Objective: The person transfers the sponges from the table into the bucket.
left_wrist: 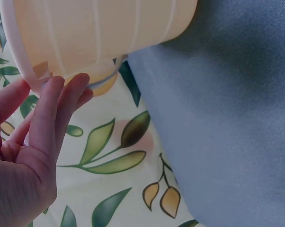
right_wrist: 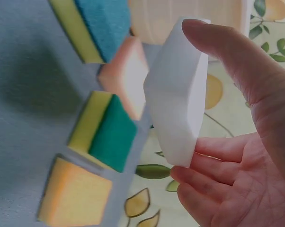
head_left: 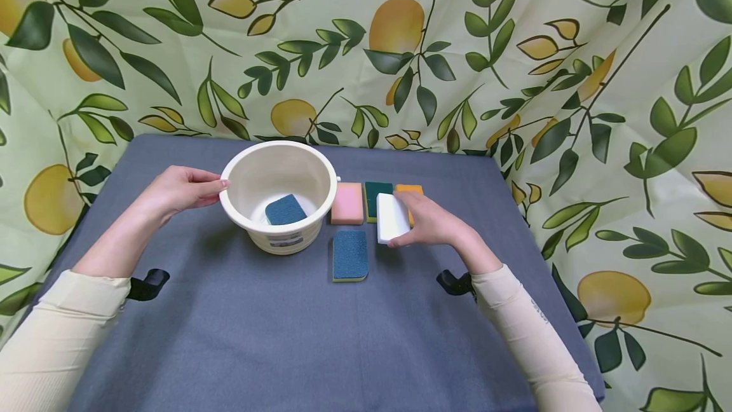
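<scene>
My left hand (head_left: 178, 192) pinches the left rim of a cream plastic bucket (head_left: 279, 238), with the thumb on one side of the rim and the fingers on the other in the left wrist view. A blue scouring sponge (head_left: 286, 210) lies inside the bucket. In my right hand (head_left: 433, 221) is a white sponge block (right_wrist: 173, 94), gripped between thumb and fingertips above the table. Right of the bucket lie a pink sponge (head_left: 347, 204), a green-topped scouring sponge (head_left: 374, 194) and an orange sponge (head_left: 410, 189), partly hidden by the right hand. Nearer me lies another blue-topped sponge (head_left: 350, 255).
A blue-grey cloth covers the table (head_left: 286, 336). Behind it and at both sides hangs a fabric (head_left: 343, 62) with a lemon and leaf print. A black strap (head_left: 150, 285) shows at the left wrist, another (head_left: 454, 283) at the right.
</scene>
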{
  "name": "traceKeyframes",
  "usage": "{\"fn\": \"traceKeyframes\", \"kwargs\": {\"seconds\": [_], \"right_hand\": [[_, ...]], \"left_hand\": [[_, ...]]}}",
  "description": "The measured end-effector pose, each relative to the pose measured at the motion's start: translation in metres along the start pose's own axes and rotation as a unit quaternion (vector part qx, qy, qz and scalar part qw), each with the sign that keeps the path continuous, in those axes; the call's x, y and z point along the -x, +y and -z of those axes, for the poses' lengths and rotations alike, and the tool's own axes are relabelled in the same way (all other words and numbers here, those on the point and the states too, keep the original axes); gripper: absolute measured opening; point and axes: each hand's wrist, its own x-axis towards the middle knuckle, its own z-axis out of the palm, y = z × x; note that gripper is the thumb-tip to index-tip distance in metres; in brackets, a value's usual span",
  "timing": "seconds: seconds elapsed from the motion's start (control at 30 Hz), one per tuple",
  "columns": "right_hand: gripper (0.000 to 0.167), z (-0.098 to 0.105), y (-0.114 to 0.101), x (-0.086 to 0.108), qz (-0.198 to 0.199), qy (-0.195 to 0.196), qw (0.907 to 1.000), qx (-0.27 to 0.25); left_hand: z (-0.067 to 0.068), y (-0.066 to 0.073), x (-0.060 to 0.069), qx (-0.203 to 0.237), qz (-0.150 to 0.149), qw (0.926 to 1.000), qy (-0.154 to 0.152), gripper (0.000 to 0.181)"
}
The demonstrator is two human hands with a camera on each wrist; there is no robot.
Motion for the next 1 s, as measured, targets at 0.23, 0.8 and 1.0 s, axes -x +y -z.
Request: {"fn": "traceKeyframes", "kwargs": {"seconds": [0.23,0.8,1.0], "right_hand": [[0.101,0.018,-0.010,-0.003,0.014,0.011,0.9997,0.016],[0.102,0.043,-0.032,-0.014,0.031,0.011,0.9987,0.038],[0.102,0.049,-0.040,-0.020,0.048,0.007,0.9981,0.039]], "left_hand": [[0.000,0.000,0.000,0.000,0.000,1.0000,0.001,0.060],[-0.001,0.000,0.001,0.008,-0.010,0.9999,0.005,0.059],[-0.001,0.001,0.002,0.003,-0.012,0.9999,0.005,0.058]]}}
